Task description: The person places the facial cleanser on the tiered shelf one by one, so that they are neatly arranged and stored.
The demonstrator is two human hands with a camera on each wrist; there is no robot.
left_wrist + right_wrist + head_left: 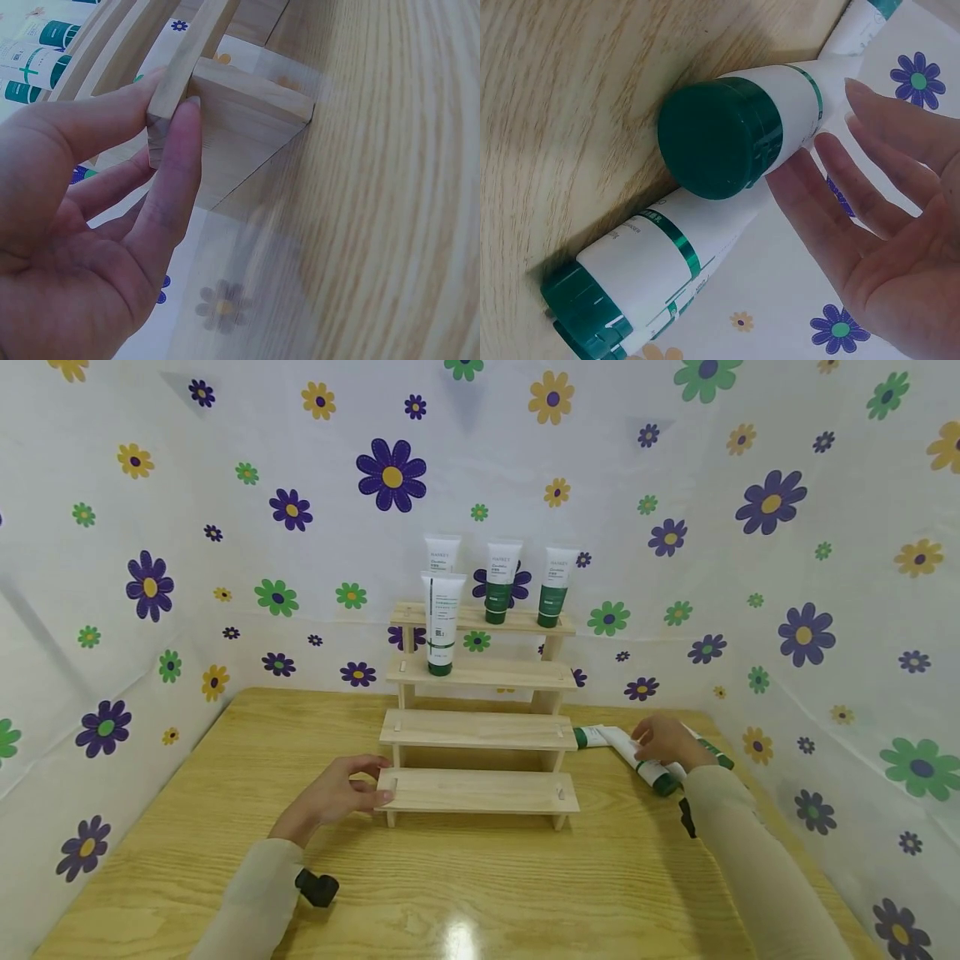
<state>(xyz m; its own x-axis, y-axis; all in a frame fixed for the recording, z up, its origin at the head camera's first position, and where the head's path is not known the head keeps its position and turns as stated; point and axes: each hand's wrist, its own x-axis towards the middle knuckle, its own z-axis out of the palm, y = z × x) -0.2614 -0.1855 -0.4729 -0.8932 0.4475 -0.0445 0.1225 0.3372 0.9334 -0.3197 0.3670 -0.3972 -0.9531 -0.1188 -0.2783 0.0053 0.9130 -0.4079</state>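
A light wooden four-tier stand [480, 728] sits on the table. My left hand [337, 797] pinches the left end of its lowest shelf [176, 82], thumb and fingers on opposite faces. On the right, my right hand [667, 742] is at a white squeeze tube with a green cap [637, 760]. In the right wrist view, its fingertips touch or nearly touch the side of that tube [795, 94], fingers loosely bent and not closed round it. Another tube [660, 247] lies beside it, and one more tube [592, 737] rests near the stand's right side.
Three tubes, including one [498, 581] in the middle, stand on the top shelf. One tube [441, 622] stands at the left of the shelf below. Another lying tube [718, 753] shows beyond my right hand. Flower-patterned sheeting [480, 452] surrounds the wooden table [480, 893].
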